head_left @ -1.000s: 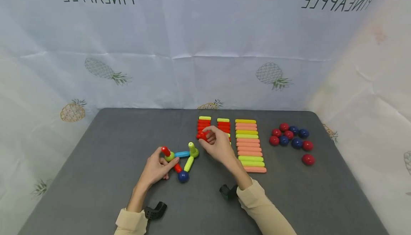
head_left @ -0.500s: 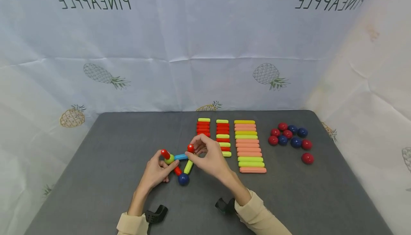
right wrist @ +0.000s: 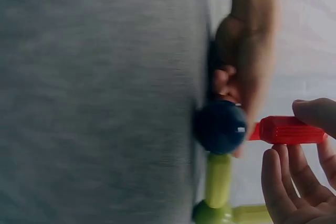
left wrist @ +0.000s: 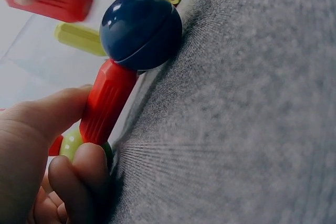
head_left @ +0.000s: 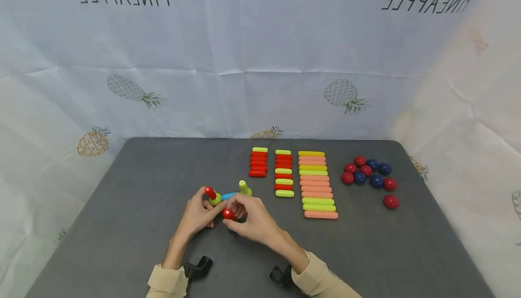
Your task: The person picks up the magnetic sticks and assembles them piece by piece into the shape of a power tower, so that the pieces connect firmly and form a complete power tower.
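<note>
Red rod being pinched by right grip, frame by left grip; plumb alignment over blue ball being advised.

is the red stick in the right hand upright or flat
Upright. In the right wrist view, the red stick in the right hand points away from the tabletop; the head view shows its end facing up.
</note>
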A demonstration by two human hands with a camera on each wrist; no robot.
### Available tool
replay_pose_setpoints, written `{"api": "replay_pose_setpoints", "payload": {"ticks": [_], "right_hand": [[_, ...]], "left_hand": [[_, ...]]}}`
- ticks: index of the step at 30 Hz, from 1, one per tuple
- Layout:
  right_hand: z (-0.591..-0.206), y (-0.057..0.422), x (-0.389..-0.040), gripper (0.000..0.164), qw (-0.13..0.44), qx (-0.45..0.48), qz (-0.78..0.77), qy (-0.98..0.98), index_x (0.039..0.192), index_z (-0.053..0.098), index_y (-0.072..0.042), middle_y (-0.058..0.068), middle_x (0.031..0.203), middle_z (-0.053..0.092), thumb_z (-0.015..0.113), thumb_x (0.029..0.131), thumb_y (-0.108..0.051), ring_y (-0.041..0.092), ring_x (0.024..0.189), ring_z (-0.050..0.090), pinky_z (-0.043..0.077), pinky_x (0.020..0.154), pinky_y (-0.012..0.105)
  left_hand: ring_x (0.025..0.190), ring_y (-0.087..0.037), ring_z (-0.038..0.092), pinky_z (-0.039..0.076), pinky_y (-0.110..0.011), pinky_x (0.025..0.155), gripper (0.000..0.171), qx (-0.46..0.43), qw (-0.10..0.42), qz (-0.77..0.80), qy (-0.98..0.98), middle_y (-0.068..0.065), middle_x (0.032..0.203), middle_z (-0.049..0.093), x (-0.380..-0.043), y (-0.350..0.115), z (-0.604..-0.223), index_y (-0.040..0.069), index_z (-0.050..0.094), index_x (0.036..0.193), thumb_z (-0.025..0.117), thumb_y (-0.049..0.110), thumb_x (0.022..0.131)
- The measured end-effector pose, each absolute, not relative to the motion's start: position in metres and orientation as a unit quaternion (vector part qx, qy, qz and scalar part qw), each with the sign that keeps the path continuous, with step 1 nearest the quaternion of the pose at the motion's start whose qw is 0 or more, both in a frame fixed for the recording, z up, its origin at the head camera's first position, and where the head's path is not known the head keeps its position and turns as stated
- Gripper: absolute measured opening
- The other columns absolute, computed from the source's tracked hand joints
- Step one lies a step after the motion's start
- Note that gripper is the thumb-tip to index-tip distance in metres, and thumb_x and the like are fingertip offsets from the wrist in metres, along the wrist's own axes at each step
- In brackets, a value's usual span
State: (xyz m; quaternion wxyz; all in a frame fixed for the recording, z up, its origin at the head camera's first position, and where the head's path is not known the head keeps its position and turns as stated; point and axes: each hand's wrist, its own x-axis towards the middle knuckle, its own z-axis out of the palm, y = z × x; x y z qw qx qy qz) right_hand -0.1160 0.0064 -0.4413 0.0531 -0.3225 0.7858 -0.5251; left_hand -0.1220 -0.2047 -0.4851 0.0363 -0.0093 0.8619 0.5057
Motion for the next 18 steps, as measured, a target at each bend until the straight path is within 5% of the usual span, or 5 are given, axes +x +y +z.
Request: {"api": "replay_pose_setpoints", "payload": {"ticks": [18], "right_hand": [[-0.454,0.008,-0.116,0.023,0.084,-0.301,-0.483,0.818,0.104,0.067,-0.007,0.005,0.090,0.069,0.082,0.086,-0.008,0.014,0.080,0.065,0.057,0.075,0.019]], "left_hand": [[0.033,-0.013,0.052,0.041,-0.028,0.040,0.042,-0.011,0.034,0.510,0.859,-0.008,0.051,0.059,-0.121,-0.204,-0.483,0.006,0.052,0.109,0.080,0.032,0.090]]}}
